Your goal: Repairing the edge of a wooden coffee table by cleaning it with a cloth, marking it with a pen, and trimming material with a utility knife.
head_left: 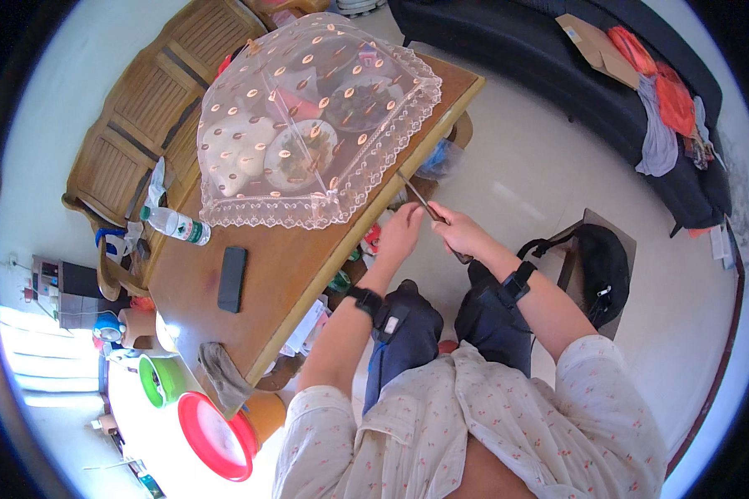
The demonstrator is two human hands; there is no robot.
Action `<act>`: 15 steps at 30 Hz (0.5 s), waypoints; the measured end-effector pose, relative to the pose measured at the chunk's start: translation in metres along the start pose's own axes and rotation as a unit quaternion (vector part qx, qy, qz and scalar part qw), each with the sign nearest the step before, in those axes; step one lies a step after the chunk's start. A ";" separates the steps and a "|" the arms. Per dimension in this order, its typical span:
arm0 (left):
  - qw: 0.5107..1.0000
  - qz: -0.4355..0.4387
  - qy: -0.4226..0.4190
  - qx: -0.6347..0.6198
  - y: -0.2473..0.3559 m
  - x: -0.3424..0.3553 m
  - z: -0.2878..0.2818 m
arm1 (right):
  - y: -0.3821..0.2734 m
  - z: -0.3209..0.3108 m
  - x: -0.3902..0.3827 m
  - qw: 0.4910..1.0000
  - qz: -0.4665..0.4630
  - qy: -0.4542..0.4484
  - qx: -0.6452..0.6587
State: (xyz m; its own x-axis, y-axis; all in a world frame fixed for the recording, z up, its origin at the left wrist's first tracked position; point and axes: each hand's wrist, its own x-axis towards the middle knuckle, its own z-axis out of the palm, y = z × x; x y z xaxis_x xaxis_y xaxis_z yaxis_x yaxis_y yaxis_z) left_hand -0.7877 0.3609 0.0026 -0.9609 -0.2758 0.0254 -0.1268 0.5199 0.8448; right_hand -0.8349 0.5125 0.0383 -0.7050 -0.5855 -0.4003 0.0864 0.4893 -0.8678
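Note:
My right hand (464,235) is closed around a long, slim tool with a dark brown handle (464,257) and a narrow grey end pointing at the table edge; its exact kind is unclear. Close beside it, my left hand (402,233) has its fingers bent and pressed together near the tool. Whether anything small sits in those fingers I cannot make out. Both hands are held above my knees, just off the long side of the wooden table (193,279). A pink mesh food cover (262,100) with lace trim stands over several dishes there.
A water bottle (176,225), a black phone (232,279) and a grey cloth (222,376) lie on the table. Behind it stands a wooden bench (152,94). Red (216,437) and green (162,381) basins are lower left. A black bag (605,274) is right, a dark sofa (508,50) beyond.

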 end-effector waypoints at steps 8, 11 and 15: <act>0.887 -0.224 -0.021 -0.404 0.019 0.029 0.048 | -0.012 -0.015 -0.016 0.999 0.030 0.026 0.034; 0.872 -0.234 0.012 -0.430 0.016 0.034 0.054 | -0.008 -0.024 -0.021 0.994 0.057 0.003 0.091; 0.846 -0.246 0.019 -0.473 0.006 0.040 0.057 | -0.021 -0.029 -0.023 0.996 0.055 0.011 -0.066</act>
State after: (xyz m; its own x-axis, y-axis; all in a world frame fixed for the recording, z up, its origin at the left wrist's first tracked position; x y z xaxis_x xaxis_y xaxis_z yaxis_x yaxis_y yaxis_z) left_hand -0.8407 0.3989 -0.0214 -0.8381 -0.3065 -0.4513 -0.2377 -0.5395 0.8078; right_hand -0.8411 0.5349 0.0740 -0.7123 -0.5095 -0.4827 0.0722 0.6310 -0.7724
